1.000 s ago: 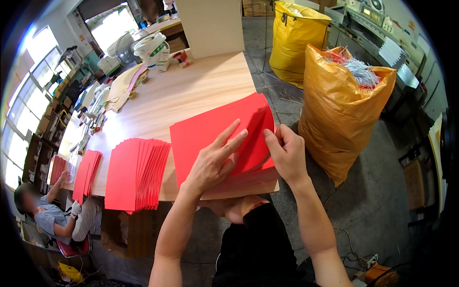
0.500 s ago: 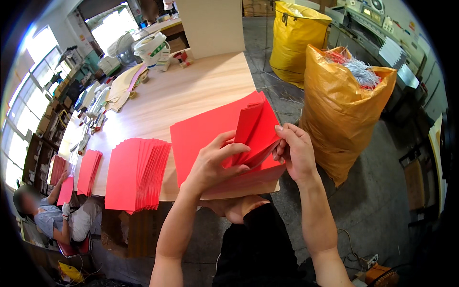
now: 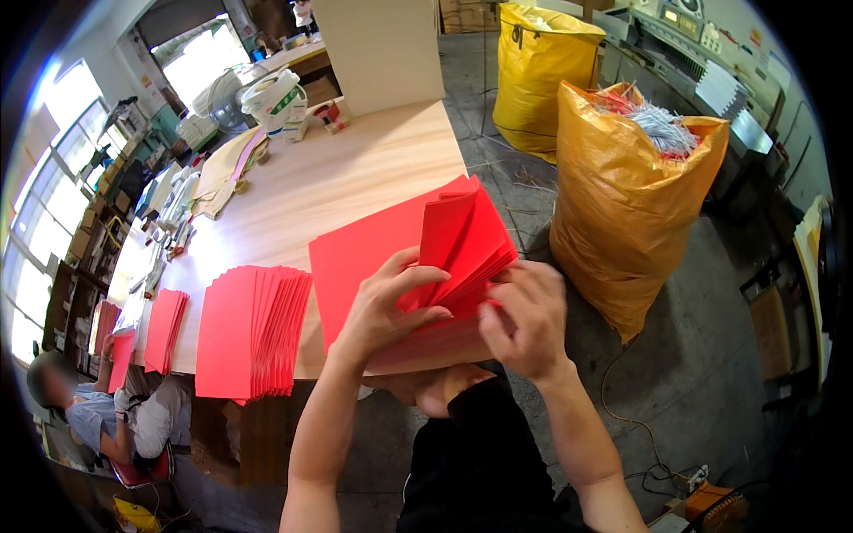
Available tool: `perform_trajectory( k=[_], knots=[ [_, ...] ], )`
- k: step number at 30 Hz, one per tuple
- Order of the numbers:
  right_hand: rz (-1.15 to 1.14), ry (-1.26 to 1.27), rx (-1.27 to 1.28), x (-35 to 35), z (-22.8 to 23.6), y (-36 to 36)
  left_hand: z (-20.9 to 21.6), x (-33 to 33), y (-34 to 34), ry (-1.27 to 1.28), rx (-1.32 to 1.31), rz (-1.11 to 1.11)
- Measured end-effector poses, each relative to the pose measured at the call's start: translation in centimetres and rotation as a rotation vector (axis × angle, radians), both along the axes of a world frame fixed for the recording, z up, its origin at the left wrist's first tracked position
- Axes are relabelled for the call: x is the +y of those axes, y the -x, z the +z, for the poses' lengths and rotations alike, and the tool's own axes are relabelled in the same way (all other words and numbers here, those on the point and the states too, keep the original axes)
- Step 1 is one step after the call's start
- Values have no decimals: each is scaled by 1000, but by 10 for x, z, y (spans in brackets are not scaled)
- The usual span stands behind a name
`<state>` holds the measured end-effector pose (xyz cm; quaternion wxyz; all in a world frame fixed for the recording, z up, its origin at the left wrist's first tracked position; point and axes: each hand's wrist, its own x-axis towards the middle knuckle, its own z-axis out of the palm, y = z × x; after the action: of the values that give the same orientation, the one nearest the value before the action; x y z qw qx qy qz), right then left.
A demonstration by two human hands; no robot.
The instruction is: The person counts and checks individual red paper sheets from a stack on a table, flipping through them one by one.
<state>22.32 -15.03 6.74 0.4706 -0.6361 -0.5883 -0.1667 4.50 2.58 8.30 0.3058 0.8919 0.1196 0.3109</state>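
My left hand grips a bunch of folded red paper sheets at its near left side, thumb and fingers apart around the bent edge. One narrow flap stands up from the bunch, and its right-hand edges fan out in layers. Close to those edges is my right hand, a little blurred, with thumb and curled fingers apart. Beneath the bunch lies a wider stack of flat red sheets at the table's near edge. To the left rests a fanned pile of red sheets.
Smaller red piles lie farther left on the wooden table. A white bucket and tape rolls stand at the back. An orange sack and a yellow sack stand right. A seated person handles red paper.
My right hand has come off the sheet edges, moving down and slightly left, its pinch loosened. The bunch's edges now show as a fan. My left hand keeps its hold.
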Motion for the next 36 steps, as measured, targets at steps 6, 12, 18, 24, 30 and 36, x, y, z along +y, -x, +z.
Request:
perform_trajectory(
  k=[6, 12, 18, 24, 30, 36],
  knots=[
    [222, 305, -63, -1, -10, -2, 2, -6, -3, -454, 184, -37],
    [200, 293, -22, -1, -17, -4, 0, -10, -5, -533, 198, -30],
    [205, 296, 55, 2, -11, -1, -3, -8, -11, -477, 167, 24],
    [118, 154, 155, -4, -15, -12, -5, -5, -12, -425, 147, 29],
    [-196, 433, 356, -24, -1, -44, 7, -12, -13, -420, 198, 6],
    [-77, 382, 387, 1, 51, -22, 3, -10, -8, -285, 196, -3]
  ],
)
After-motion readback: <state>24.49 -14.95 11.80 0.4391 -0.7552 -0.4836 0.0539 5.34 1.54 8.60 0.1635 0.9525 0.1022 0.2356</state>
